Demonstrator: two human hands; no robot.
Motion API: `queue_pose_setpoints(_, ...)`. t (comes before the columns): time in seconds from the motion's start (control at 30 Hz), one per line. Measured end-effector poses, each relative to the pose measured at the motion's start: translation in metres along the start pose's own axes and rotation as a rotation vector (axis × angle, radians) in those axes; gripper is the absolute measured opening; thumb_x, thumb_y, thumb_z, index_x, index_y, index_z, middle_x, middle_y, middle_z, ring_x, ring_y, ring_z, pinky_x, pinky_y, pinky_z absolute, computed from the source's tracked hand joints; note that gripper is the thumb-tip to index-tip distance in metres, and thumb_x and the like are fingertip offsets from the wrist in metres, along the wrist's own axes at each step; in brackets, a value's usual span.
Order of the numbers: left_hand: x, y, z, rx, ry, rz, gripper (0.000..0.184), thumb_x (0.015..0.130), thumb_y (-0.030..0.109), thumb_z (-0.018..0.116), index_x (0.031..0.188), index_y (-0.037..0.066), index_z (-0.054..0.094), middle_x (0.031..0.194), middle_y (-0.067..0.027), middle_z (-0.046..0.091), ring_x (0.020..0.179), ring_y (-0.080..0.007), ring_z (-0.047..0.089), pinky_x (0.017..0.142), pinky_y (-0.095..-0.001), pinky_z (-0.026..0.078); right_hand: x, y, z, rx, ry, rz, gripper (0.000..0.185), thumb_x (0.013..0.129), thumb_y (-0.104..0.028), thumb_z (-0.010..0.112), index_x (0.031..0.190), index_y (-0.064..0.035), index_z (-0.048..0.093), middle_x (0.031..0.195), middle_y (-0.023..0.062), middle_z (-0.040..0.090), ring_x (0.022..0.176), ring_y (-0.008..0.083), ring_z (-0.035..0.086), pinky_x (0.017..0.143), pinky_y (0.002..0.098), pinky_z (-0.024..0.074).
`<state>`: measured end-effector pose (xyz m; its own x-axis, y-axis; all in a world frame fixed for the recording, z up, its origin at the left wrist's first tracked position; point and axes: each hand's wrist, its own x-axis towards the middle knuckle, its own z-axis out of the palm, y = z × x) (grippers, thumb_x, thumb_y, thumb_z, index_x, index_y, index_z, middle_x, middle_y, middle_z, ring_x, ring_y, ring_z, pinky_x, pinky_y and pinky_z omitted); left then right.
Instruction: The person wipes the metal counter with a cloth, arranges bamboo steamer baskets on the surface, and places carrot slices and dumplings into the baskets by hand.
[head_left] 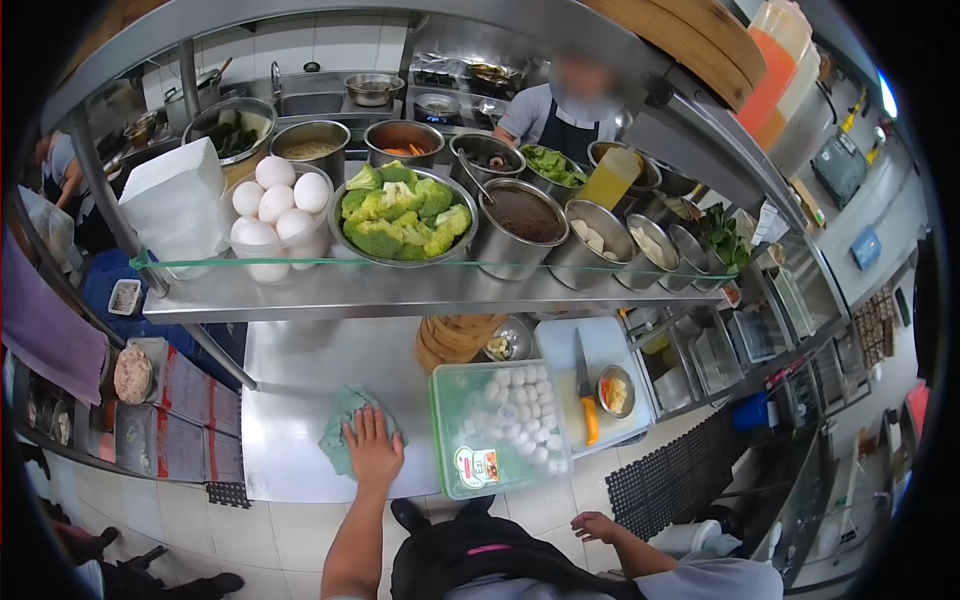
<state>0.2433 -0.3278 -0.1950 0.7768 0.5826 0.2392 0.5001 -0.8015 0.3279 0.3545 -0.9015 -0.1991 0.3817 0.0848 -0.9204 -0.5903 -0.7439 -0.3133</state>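
My left hand [374, 452] lies flat on a crumpled green cloth [345, 425], fingers stretched out, pressing it against the steel worktop [290, 370]. Over the floor to the right hangs my right hand [597, 527], fingers loosely apart with nothing in them. Between the two, nearer the worktop's right side, sits a green-edged clear plastic box [500, 430] of small white balls. Just beyond it are a white cutting board [610, 350], an orange-handled knife [584, 385] and a small metal bowl [615, 392] with chopped food.
Above the worktop runs a steel shelf [400, 300] with a bowl of broccoli [405, 215], a tub of eggs [280, 215] and several metal pots. Stacked bamboo steamers [455, 340] stand under it. A co-worker [560, 110] is behind the shelf. Food bins [720, 345] line the right.
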Motion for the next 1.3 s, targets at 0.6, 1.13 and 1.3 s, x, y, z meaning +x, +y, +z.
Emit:
queue_pose_setpoints(0.6, -0.005, 0.013, 0.008, 0.105, -0.167, -0.053, 0.065, 0.100, 0.034, 0.046, 0.156, 0.003, 0.033, 0.164, -0.0148, 0.030, 0.153, -0.0336, 0.022, 0.123, -0.0560, 0.008, -0.022, -0.102, -0.074, 0.804, 0.266, -0.403, 0.016, 0.096, -0.019, 0.061, 0.109, -0.0109, 0.058, 0.105, 0.0075, 0.065, 0.094, 0.0230, 0.064, 0.082, 0.0394, 0.0565)
queue_pose_setpoints(1.13, 0.014, 0.006, 0.010, -0.003, -0.428, -0.230, 0.074, 0.096, 0.044, 0.057, 0.156, 0.008, 0.036, 0.164, -0.0191, 0.027, 0.153, -0.0365, 0.023, 0.121, -0.0574, 0.019, 0.076, -0.166, -0.173, 1.012, -0.001, -0.526, 0.036, 0.092, -0.016, 0.064, 0.124, -0.0090, 0.047, 0.113, 0.0116, 0.058, 0.100, 0.0288, 0.065, 0.084, 0.0415, 0.0588)
queue_pose_setpoints(1.3, 0.029, 0.023, -0.020, -0.293, 0.012, -0.256, 0.036, 0.094, 0.023, 0.062, 0.121, 0.000, 0.069, 0.114, -0.0226, 0.072, 0.111, -0.0375, 0.068, 0.098, -0.0415, 0.051, 0.039, -0.186, -0.186, 0.850, 0.064, -0.542, 0.036, 0.091, -0.015, 0.059, 0.125, -0.0095, 0.047, 0.121, 0.0145, 0.063, 0.102, 0.0309, 0.069, 0.084, 0.0413, 0.0600)
